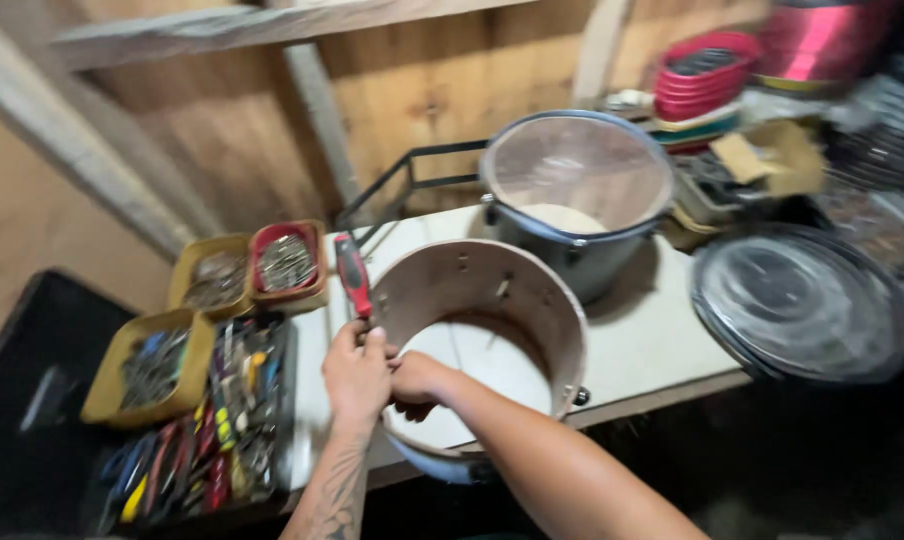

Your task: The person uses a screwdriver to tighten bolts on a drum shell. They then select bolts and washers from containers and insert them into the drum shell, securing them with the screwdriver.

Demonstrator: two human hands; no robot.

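A bare wooden drum shell (532, 300) lies open-side up on a white worktable (652, 340). My left hand (355, 372) grips a screwdriver with a red and black handle (353, 275) at the shell's left outer wall, handle pointing up and away. My right hand (419, 382) reaches over the near rim, fingers curled inside the shell against the same wall, opposite the screwdriver tip. Small holes and a metal fitting (581, 396) show on the shell.
A grey drum with a translucent head (576, 180) stands tilted behind the shell. A clear drumhead with a dark hoop (802, 305) leans at the right. Trays of screws and hand tools (212, 340) fill the left side. Red drum parts (707, 75) are stacked at the back right.
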